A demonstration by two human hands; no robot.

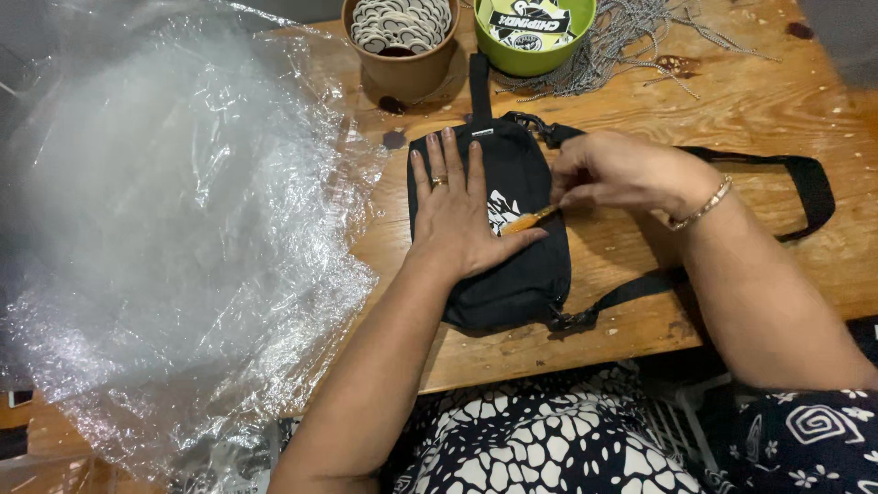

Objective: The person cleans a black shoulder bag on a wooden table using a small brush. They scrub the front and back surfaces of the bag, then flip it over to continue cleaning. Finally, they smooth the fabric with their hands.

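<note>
A small black fabric bag [517, 274] with a white printed design lies flat on the wooden table [759, 119]. Its black strap [805, 183] loops off to the right. My left hand [457, 206] presses flat on the bag, fingers spread, with a ring on one finger. My right hand [613, 169], wearing a gold bracelet, pinches a thin orange tool [529, 220] whose tip touches the bag beside the printed design.
A large heap of clear plastic wrap [174, 220] covers the left side. At the back stand a brown cup [402, 55] of white-edged tags and a green bowl [535, 41] of printed labels. Grey cords [640, 41] lie at the back right.
</note>
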